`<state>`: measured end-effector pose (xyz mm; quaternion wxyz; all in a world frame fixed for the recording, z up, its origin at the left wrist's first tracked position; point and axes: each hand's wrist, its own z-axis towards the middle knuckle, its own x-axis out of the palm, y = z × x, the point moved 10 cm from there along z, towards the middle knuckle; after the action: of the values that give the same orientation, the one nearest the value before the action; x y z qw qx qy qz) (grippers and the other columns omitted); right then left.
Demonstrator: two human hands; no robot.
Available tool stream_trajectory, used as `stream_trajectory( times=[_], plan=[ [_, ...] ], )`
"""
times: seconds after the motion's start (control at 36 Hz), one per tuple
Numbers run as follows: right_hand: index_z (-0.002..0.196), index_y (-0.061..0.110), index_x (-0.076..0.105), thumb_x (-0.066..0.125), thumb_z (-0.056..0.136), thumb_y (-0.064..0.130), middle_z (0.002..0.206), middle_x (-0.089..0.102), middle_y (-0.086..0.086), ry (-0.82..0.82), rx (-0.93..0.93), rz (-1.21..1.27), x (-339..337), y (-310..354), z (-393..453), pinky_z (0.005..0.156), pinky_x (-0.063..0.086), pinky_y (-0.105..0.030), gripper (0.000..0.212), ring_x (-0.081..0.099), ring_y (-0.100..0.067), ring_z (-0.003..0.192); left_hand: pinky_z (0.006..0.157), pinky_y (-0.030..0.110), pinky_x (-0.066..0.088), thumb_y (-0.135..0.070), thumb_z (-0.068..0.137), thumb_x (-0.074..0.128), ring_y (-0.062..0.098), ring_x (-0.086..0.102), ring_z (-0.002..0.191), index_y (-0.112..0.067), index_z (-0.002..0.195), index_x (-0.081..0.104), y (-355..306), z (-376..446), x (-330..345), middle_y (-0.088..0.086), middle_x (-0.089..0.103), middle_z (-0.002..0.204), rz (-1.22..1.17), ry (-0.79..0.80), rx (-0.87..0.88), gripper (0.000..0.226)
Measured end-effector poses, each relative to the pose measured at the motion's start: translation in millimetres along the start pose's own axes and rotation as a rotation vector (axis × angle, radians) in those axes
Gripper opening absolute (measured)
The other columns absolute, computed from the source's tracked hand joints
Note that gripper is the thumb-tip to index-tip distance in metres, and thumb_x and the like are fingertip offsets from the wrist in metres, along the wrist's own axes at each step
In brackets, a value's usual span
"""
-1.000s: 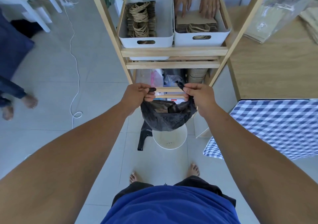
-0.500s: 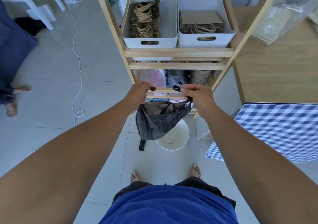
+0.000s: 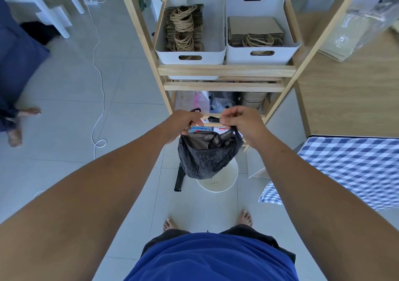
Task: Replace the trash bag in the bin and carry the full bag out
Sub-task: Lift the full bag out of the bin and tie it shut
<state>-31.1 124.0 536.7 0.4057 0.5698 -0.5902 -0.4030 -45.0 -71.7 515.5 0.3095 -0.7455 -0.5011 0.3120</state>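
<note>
A full black trash bag (image 3: 205, 159) hangs in the air above a small white bin (image 3: 218, 180) that stands on the floor. The bag's mouth gapes, showing crumpled brown paper inside. My left hand (image 3: 183, 123) pinches the bag's left handle loop. My right hand (image 3: 241, 123) grips the right handle, with a black end sticking out between the two hands. The bin shows its bare white inside. A flat black strip (image 3: 179, 179) lies on the floor at the bin's left side.
A wooden shelf unit (image 3: 224, 70) stands right behind the bin, holding two white tubs (image 3: 190, 57) of paper bags. A checked cloth (image 3: 345, 168) hangs at right beside a wooden tabletop (image 3: 349, 99). A white cable (image 3: 99, 116) trails across the floor. Another person's bare feet (image 3: 19, 125) are at far left.
The bag has risen clear of the bin and my two hands have drawn closer together at its handles. Another person's hands left the right tub.
</note>
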Motion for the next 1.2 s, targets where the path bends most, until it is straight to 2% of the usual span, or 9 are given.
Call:
stream_trajectory(
  times=[0.11, 0.19, 0.36, 0.53, 0.64, 0.7, 0.89, 1.06, 1.2],
  plan=[
    [0.079, 0.008, 0.071, 0.075, 0.073, -0.014, 0.070, 0.072, -0.007, 0.025, -0.008, -0.035, 4.9, 2.8, 2.5, 0.060, 0.056, -0.023, 0.023, 0.059, -0.022, 0.057, 0.049, 0.024, 0.021, -0.011, 0.073, 0.075, 0.014, 0.025, 0.056, -0.011, 0.075, 0.076, -1.9, 1.1, 6.6, 0.000, 0.048, 0.063, 0.035, 0.025, -0.035, 0.002],
    [0.078, 0.009, 0.071, 0.077, 0.072, -0.013, 0.072, 0.072, -0.008, 0.036, -0.008, -0.051, 8.7, 3.5, 3.9, 0.066, 0.057, -0.028, 0.023, 0.060, -0.025, 0.063, 0.050, 0.026, 0.020, -0.012, 0.073, 0.076, 0.016, 0.023, 0.058, -0.016, 0.055, 0.074, -2.5, 5.6, 7.2, 0.006, 0.041, 0.071, 0.059, 0.021, -0.026, 0.018],
    [0.077, 0.008, 0.070, 0.077, 0.072, -0.012, 0.073, 0.073, -0.008, 0.053, -0.026, -0.051, 14.4, 9.0, 5.6, 0.066, 0.057, -0.030, 0.022, 0.060, -0.023, 0.060, 0.046, 0.023, 0.019, -0.016, 0.081, 0.076, 0.016, 0.021, 0.052, 0.000, 0.093, 0.076, -3.3, 10.5, 6.3, 0.006, 0.035, 0.069, 0.083, 0.007, -0.027, 0.021],
    [0.082, 0.002, 0.070, 0.075, 0.075, -0.013, 0.068, 0.071, -0.007, 0.053, -0.011, -0.043, 16.2, 7.4, 5.4, 0.054, 0.055, -0.021, 0.018, 0.061, -0.013, 0.047, 0.051, 0.027, 0.018, -0.016, 0.093, 0.059, 0.015, 0.020, 0.050, 0.000, 0.084, 0.065, -6.7, 7.1, 11.4, 0.003, 0.027, 0.060, 0.062, 0.026, -0.010, 0.019],
    [0.078, 0.014, 0.073, 0.073, 0.080, -0.003, 0.091, 0.073, -0.015, -0.017, 0.074, -0.056, 9.6, -6.7, 10.8, 0.080, 0.060, -0.039, 0.017, 0.070, -0.026, 0.080, 0.046, 0.024, 0.018, -0.018, 0.096, 0.051, 0.012, 0.025, 0.049, -0.007, 0.075, 0.056, -5.2, 2.7, 15.6, 0.001, 0.043, 0.061, 0.023, 0.053, -0.031, 0.023],
    [0.078, 0.015, 0.071, 0.066, 0.084, -0.006, 0.091, 0.074, -0.014, -0.049, 0.136, -0.043, 5.7, -15.3, 12.6, 0.087, 0.057, -0.041, 0.022, 0.070, -0.029, 0.093, 0.043, 0.022, 0.018, -0.018, 0.095, 0.048, 0.011, 0.026, 0.046, -0.010, 0.072, 0.052, -3.3, 1.4, 18.1, 0.002, 0.047, 0.064, 0.019, 0.080, -0.050, 0.025],
    [0.100, 0.005, 0.063, 0.061, 0.092, 0.008, 0.067, 0.064, -0.005, -0.081, 0.321, 0.112, 8.4, -31.8, 0.8, 0.043, 0.043, -0.023, 0.008, 0.059, -0.016, 0.058, 0.036, 0.017, 0.017, -0.018, 0.091, 0.043, 0.011, 0.023, 0.041, -0.015, 0.064, 0.040, -4.2, -6.0, 30.5, 0.001, 0.043, 0.060, 0.062, 0.151, -0.058, 0.027],
    [0.091, 0.010, 0.065, 0.067, 0.090, 0.035, 0.057, 0.063, 0.003, 0.001, 0.366, 0.003, 19.0, -35.3, -10.4, 0.043, 0.032, -0.022, 0.025, 0.043, -0.014, 0.049, 0.037, 0.017, 0.016, -0.015, 0.085, 0.042, 0.011, 0.020, 0.042, -0.017, 0.062, 0.038, -4.8, -14.0, 43.5, 0.000, 0.042, 0.056, 0.094, 0.216, -0.063, 0.024],
    [0.082, 0.005, 0.068, 0.069, 0.086, 0.003, 0.059, 0.057, -0.004, -0.024, 0.277, -0.035, 19.4, -25.4, -13.8, 0.039, 0.030, -0.020, 0.005, 0.043, -0.009, 0.038, 0.038, 0.017, 0.017, -0.014, 0.084, 0.042, 0.012, 0.022, 0.042, -0.016, 0.061, 0.038, -6.0, -15.6, 45.7, 0.003, 0.048, 0.059, 0.094, 0.238, -0.048, 0.023]
  ],
)
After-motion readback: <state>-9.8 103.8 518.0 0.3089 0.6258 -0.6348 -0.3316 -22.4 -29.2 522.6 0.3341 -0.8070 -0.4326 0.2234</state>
